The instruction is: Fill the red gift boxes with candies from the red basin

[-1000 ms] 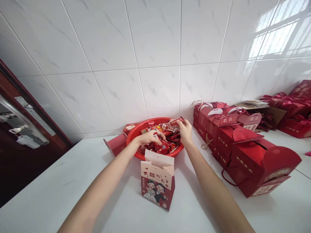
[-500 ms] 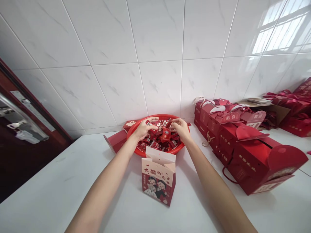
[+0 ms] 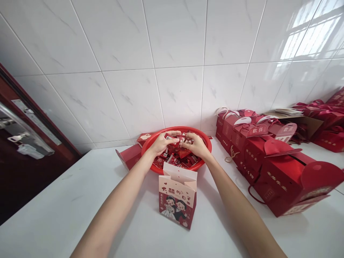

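Note:
Over a red plastic basket (image 3: 208,143) of red-wrapped candies (image 3: 174,160), both my hands are close together. My left hand (image 3: 162,142) is closed on a red and white candy packet (image 3: 170,139) between thumb and fingers. My right hand (image 3: 197,145) has its thumb and fingers pinched together beside it; what they hold is too small to make out. In front of the basket stands a red and pink paper box (image 3: 177,200) with a cartoon couple, its top open.
Red gift boxes (image 3: 282,179) with handles line the right side. Behind them lie a cardboard box (image 3: 313,125) and ribboned red bags (image 3: 331,125). A red box (image 3: 129,156) leans left of the basket. A door with keys (image 3: 29,150) is at the far left.
My right hand has moved left toward my left hand, and its fingers have closed. My left hand has stayed nearly in place. The view has shifted slightly.

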Demonstrator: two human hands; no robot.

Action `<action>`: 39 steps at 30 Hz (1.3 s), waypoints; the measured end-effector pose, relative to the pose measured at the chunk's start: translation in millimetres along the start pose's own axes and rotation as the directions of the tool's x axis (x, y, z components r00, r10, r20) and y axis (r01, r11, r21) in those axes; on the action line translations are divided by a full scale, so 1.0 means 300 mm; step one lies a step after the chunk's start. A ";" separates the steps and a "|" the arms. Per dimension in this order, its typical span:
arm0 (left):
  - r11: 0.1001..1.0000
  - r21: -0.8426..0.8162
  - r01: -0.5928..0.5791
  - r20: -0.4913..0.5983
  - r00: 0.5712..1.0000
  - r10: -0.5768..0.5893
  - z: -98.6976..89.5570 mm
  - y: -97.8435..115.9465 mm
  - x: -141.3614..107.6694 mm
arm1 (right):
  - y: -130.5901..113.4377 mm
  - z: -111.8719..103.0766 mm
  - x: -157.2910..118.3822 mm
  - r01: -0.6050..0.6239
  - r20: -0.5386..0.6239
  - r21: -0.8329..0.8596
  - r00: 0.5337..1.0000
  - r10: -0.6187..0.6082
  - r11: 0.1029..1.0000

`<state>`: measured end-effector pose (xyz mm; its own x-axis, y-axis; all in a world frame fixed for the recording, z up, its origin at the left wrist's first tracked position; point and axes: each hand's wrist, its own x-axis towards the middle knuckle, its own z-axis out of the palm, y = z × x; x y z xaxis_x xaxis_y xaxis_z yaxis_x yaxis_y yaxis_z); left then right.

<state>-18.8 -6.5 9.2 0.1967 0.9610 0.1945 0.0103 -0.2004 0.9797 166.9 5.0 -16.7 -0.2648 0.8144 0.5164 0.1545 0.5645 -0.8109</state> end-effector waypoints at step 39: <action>0.699 0.698 -0.153 0.274 0.960 -0.063 0.120 -0.047 0.110 | 0.000 -0.042 0.011 -0.089 -0.357 0.616 0.854 0.379 0.783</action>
<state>22.7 21.2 0.1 0.4568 0.8826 0.1115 0.6615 -0.4207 0.6208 177.9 9.3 -11.5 0.1727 0.9572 0.2322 -0.4419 0.2860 -0.8502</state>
